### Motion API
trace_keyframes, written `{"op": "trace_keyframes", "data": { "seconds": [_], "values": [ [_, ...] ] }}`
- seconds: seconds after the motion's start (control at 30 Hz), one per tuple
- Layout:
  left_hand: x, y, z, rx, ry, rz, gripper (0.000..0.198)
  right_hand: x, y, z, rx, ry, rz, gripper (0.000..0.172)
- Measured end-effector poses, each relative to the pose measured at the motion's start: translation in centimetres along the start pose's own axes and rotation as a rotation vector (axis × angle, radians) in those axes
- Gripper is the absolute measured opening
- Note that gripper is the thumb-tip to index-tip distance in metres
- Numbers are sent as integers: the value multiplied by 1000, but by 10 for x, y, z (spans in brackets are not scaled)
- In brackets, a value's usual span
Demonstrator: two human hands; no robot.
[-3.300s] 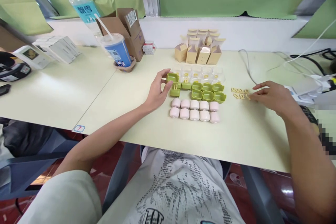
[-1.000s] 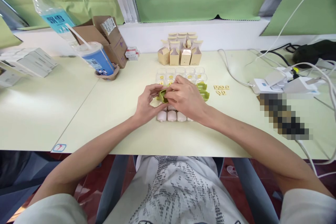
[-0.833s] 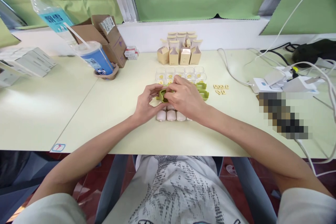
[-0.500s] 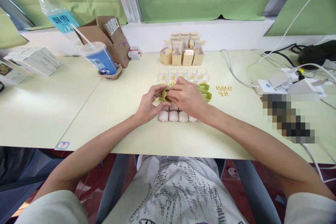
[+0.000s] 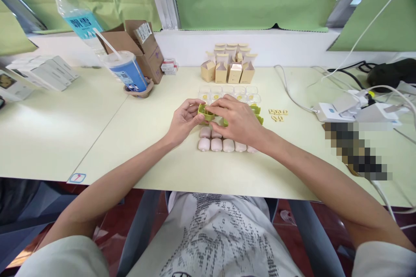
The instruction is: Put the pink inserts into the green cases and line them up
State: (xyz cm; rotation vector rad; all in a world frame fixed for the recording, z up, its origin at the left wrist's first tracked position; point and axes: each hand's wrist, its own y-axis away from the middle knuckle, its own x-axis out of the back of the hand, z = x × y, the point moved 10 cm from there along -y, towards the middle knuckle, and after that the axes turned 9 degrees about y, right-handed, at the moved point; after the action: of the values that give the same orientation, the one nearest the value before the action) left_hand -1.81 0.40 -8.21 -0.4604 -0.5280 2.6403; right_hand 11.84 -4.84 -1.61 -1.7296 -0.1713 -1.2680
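Observation:
A small green plastic shell [image 5: 206, 113], hollow and with its inner side up, is held above the table between my two hands. My left hand [image 5: 186, 120] is closed on its left side, thumb at the front. My right hand [image 5: 238, 120] grips the right side, its fingertips at the rim; whether a small part lies under them I cannot make out. More green shells [image 5: 255, 110] stand partly covered by my right hand. Nearer me are rows of pale pink rounded cases [image 5: 216, 145]. Behind my hands sit clear plastic covers [image 5: 240, 95] with yellow centres.
Small yellow pieces [image 5: 278, 112] lie right of the shells. Open cream cartons [image 5: 234, 72] stand at the back. To the left are a blue cup [image 5: 130, 75] with a straw, a water bottle [image 5: 81, 21] and a cardboard box [image 5: 151, 58]. Power strips [image 5: 351, 108] and cables occupy the right.
The green shell has turned so that its hollow side shows more from above. My right fingers have lifted and shifted slightly to the right. The camera view has moved a little.

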Motion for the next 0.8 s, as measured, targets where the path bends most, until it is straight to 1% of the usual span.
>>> {"op": "trace_keyframes", "data": {
  "seconds": [0.17, 0.27, 0.33, 0.43, 0.5, 0.57, 0.67, 0.7, 0.8],
  "values": [
    [0, 1, -7, 34, 20, -15, 54, -8, 2, -1, -1, -8, -13, 25],
    [2, 0, -6, 16, 15, -8, 53, -10, 3, -2, -31, -2, -31, 20],
    [3, 0, -5, 5, 5, 0, 53, -10, 3, -2, -56, -9, -41, 20],
    [4, -2, -4, -1, -41, 4, 60, -11, 2, 2, -103, -46, -48, 20],
    [4, -4, -2, -14, -82, 8, 70, -7, 2, 7, -144, -79, -5, 19],
    [5, -5, 0, -36, -102, 18, 73, 1, 2, 15, -190, -123, 66, 18],
    [7, -5, -1, -18, -94, 37, 57, 8, 4, 23, -215, -198, 128, 13],
    [8, -4, -4, 6, -91, 38, 52, 8, 4, 24, -206, -222, 129, 16],
    [7, -4, -6, 56, -78, 44, 51, 6, 4, 23, -167, -288, 117, 35]
  ]
}}
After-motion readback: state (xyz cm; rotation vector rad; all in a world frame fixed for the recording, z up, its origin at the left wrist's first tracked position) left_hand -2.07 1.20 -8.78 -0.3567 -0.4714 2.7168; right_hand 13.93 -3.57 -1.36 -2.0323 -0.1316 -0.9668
